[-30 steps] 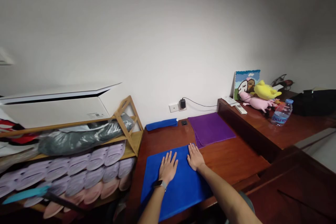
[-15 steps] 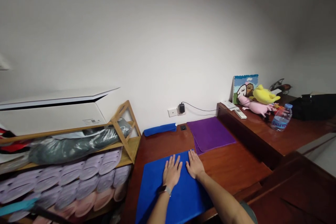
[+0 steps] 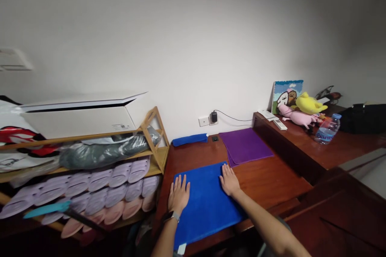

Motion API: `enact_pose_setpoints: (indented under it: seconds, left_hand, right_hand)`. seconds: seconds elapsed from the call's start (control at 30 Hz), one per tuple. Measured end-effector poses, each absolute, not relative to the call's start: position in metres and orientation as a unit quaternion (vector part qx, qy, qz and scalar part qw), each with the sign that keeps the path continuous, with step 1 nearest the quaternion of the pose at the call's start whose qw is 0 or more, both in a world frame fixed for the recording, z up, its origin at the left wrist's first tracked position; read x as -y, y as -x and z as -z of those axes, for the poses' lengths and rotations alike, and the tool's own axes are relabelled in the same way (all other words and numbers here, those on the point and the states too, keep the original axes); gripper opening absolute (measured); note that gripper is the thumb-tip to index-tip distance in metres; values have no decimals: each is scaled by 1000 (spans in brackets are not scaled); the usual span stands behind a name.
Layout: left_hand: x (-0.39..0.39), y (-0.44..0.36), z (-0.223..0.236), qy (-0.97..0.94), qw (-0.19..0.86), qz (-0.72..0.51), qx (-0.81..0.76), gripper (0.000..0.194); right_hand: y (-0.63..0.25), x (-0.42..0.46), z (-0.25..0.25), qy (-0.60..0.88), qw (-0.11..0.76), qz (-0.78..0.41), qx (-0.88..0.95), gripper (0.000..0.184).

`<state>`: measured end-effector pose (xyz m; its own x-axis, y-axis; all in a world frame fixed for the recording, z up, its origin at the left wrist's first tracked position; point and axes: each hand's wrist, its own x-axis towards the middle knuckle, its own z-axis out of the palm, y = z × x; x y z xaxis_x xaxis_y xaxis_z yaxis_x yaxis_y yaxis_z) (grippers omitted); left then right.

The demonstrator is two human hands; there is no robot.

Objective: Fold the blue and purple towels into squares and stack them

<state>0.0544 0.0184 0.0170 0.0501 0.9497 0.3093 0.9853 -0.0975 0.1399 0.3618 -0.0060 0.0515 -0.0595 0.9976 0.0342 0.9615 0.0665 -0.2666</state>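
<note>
- A white switch plate [image 3: 13,59] sat on the wall at the far left, partly cut off by the frame.
- Below it, a wooden rack [image 3: 153,138] bore a white box [image 3: 81,122] on top, with a dark bundle [image 3: 99,154] in clear plastic beneath.
- Lower down stood rows of lilac clogs [image 3: 101,178], with pink footwear [image 3: 114,213] underneath; a blurred turquoise object [image 3: 48,209] showed in front.
- The left hand [image 3: 179,194], with a watch [image 3: 172,216] at its wrist, lay palm down at the far left corner of the blue cloth [image 3: 208,209], fingers extended and gripping nothing.
- That blue cloth was spread flat on the reddish-brown surface [image 3: 280,176], a white tag [image 3: 181,249] at its near left corner.
- Behind it, a narrow folded blue cloth [image 3: 189,139] lay near the wall, left of a black charger [image 3: 214,117] plugged into a socket.
- The right hand [image 3: 229,180] rested palm down by the cloth's far right corner, well apart from the left, fingers straight and holding nothing.
- A folded purple cloth [image 3: 247,146] lay just beyond that corner.
- On the higher surface [image 3: 301,144] to the right were a white remote [image 3: 280,124], a picture [image 3: 288,94] leaning against the wall, pink [image 3: 298,118] and yellow plush toys [image 3: 310,103], an upright bottle [image 3: 328,130] and a black bag [image 3: 363,119].
</note>
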Motion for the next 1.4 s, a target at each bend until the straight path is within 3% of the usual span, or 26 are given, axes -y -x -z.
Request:
enact_pose_setpoints:
  seconds: [0.17,0.43,0.53,0.67,0.83,1.07,1.2,1.4]
  left_hand:
    - [-11,-69,-29,752,50,210,623,63]
    - [32,-196,-22,842,-10,161,515,62]
    - [43,-173,-8,816,0,161,555,62]
    - [56,-86,11,746,45,164,643,65]
    - [62,-36,10,718,73,147,677,66]
    - [66,-51,-13,714,100,169,672,63]
    - [83,-80,-20,752,117,207,614,61]
    - [102,-169,-26,841,52,168,512,57]
  right_hand:
    - [-362,36,-33,666,109,-88,733,72]
    - [-364,34,-32,658,105,-96,739,71]
    - [-364,35,-30,660,106,-101,737,72]
    - [-364,36,-25,665,107,-99,732,73]
    - [-362,32,-27,668,96,-95,732,72]
    - [-357,34,-58,669,81,-97,733,70]
    - [-356,73,-40,658,131,-68,739,68]
    - [-358,113,-15,647,152,-64,744,70]
